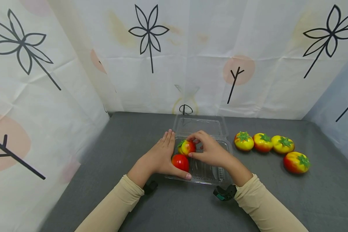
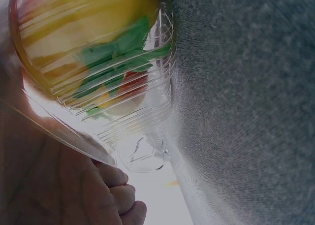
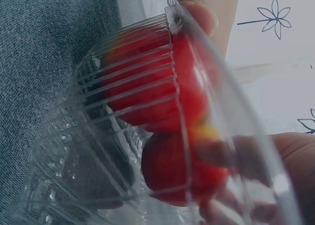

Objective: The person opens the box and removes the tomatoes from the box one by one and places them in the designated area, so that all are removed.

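Note:
A clear plastic clamshell box (image 1: 204, 175) lies with its lid tipped back. At the left inside it sit two toy tomatoes: a red one (image 1: 180, 162) in front and a red-yellow one (image 1: 188, 147) with green leaves behind it. My left hand (image 1: 160, 158) lies along the box's left side, fingers straight, thumb stretched over the front rim beside the red tomato. From the right, my right hand (image 1: 211, 149) pinches the red-yellow tomato between thumb and fingers. Through the clear wall, the right wrist view shows both tomatoes (image 3: 152, 82) side by side.
The transparent lid (image 1: 201, 125) leans behind the box, near the patterned cloth backdrop (image 1: 206, 87). Several more red-yellow tomatoes stand right of the box on the grey tabletop (image 1: 174, 206), with one (image 1: 296, 162) nearer the front than the others.

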Action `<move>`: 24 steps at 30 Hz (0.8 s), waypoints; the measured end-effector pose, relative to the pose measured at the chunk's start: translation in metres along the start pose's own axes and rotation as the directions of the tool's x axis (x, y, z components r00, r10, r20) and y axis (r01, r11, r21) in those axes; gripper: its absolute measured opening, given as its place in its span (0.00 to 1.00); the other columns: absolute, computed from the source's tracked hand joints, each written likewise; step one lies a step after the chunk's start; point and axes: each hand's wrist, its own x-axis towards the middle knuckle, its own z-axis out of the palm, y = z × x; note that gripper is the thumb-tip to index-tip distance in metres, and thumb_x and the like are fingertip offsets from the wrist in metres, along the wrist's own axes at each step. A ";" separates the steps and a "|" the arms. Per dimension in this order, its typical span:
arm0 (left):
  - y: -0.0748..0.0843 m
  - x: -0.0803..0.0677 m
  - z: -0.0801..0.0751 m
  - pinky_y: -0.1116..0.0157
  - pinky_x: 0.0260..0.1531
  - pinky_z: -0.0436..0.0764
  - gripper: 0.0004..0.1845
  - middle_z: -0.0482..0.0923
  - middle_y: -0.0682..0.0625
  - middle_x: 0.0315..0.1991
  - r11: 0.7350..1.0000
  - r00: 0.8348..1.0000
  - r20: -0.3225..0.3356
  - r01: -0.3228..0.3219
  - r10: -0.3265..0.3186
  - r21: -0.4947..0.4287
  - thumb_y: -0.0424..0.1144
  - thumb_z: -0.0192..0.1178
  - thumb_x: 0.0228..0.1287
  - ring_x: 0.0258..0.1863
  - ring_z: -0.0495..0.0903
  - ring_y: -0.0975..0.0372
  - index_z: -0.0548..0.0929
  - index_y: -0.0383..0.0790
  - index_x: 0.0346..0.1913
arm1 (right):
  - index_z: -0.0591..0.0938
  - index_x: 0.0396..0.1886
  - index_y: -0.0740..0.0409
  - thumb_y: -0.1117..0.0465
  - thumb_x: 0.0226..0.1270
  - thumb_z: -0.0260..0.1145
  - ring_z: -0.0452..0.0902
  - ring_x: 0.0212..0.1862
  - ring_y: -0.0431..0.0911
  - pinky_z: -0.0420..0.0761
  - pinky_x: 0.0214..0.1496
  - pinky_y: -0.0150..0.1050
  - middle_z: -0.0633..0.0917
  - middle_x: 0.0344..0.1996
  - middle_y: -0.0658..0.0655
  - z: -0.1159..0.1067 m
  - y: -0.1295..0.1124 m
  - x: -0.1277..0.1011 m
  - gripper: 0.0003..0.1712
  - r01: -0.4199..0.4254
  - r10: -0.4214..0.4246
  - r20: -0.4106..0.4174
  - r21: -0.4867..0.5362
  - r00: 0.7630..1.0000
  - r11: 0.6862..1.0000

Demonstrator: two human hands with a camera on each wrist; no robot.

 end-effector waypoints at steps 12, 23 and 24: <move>-0.001 0.001 0.001 0.46 0.85 0.47 0.82 0.32 0.41 0.89 1.000 1.000 -0.002 0.000 0.000 0.002 0.84 0.66 0.43 0.88 0.33 0.46 0.38 0.35 0.87 | 0.80 0.63 0.59 0.63 0.66 0.79 0.78 0.54 0.51 0.87 0.55 0.54 0.80 0.56 0.59 0.000 0.000 0.000 0.28 0.002 -0.002 0.002 -0.006 1.000 1.000; 0.000 0.000 0.001 0.46 0.85 0.48 0.81 0.33 0.42 0.89 1.000 1.000 -0.008 0.001 -0.001 -0.004 0.84 0.66 0.43 0.88 0.34 0.45 0.39 0.35 0.87 | 0.81 0.64 0.59 0.62 0.66 0.79 0.78 0.54 0.51 0.87 0.55 0.52 0.81 0.56 0.59 0.000 0.000 0.000 0.28 0.005 -0.005 0.002 -0.011 1.000 1.000; 0.000 0.001 0.001 0.46 0.85 0.48 0.81 0.33 0.42 0.89 1.000 1.000 -0.009 0.002 -0.002 -0.002 0.84 0.66 0.43 0.88 0.34 0.45 0.39 0.35 0.87 | 0.81 0.64 0.59 0.62 0.66 0.79 0.78 0.54 0.51 0.87 0.55 0.52 0.81 0.56 0.59 0.000 0.000 0.000 0.28 0.004 -0.004 0.003 -0.011 1.000 1.000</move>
